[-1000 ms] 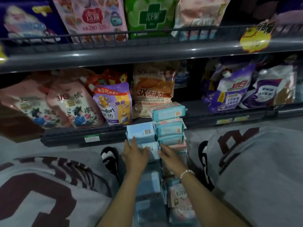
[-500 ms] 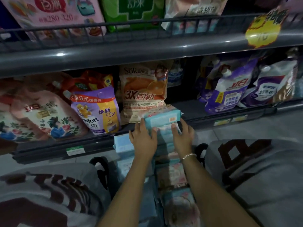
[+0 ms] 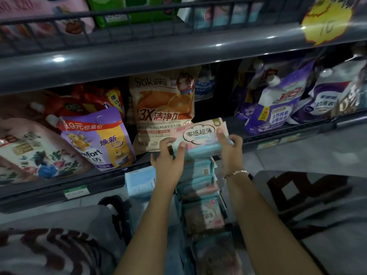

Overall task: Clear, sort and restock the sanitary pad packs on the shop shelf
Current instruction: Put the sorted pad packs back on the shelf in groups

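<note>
Dark shop shelving [image 3: 178,54] fills the upper frame, detergent pouches [image 3: 164,112] lined beneath it. At centre a stack of pad packs [image 3: 198,175] rises from the floor. Left hand [image 3: 170,155] and right hand [image 3: 230,149] pinch the top pad pack [image 3: 200,135] by its ends, tilted face-up, probably for reading before sorting.

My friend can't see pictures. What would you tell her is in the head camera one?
Two hands, the left hand and right hand, hold a pink and blue sanitary pad pack by its ends above a tall stack of pad packs. Behind it, a dark shop shelf holds detergent refill bags, including an orange Suk bag and a purple Comfort pouch.
</note>
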`<state>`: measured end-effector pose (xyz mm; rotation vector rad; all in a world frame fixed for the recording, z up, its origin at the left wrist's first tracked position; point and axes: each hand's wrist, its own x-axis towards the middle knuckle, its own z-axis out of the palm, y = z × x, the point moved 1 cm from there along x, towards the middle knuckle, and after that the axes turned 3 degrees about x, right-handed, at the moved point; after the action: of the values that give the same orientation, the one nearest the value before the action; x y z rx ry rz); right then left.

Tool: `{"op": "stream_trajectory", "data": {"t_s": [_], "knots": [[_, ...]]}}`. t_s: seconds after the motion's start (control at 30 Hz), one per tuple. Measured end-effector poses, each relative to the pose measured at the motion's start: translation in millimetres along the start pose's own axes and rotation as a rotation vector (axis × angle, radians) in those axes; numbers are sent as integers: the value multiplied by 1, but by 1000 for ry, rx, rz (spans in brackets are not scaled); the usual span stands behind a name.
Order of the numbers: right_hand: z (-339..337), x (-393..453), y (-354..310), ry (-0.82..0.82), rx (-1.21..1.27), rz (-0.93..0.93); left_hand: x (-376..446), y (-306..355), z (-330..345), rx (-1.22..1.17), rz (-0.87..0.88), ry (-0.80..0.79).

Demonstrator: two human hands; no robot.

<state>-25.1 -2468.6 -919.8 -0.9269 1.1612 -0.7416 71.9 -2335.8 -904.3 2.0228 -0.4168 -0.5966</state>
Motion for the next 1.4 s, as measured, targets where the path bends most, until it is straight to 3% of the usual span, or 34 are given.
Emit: {"op": "stream_trajectory", "data": {"t_s": [0.1,0.2,0.4,0.63,0.87,0.97,1.1,1.27,1.4], "knots": [[-21,-2,3,112,97,12,12,-8,-8,36,32,-228],[-41,-5,8,286,133,-10,28,-14,-13,276,45,-439],[-56,-1,12,416,196,6,55,-17,-4,676,72,-620],[-65,-1,8,362,241,91,46,-5,2,503,122,-461],[-85,-16,-21,268,358,45,27,20,-25,196,151,-157],[-90,-31,-30,270,315,54,16,21,-37,4,79,-113],[-96,-57,-38,236,288,16,-6,16,-45,-304,18,-187],[-97,-88,-62,128,354,-27,-38,30,-57,-558,52,-163],[-97,-106,-98,47,394,-110,-68,65,-74,-586,142,-81]]}}
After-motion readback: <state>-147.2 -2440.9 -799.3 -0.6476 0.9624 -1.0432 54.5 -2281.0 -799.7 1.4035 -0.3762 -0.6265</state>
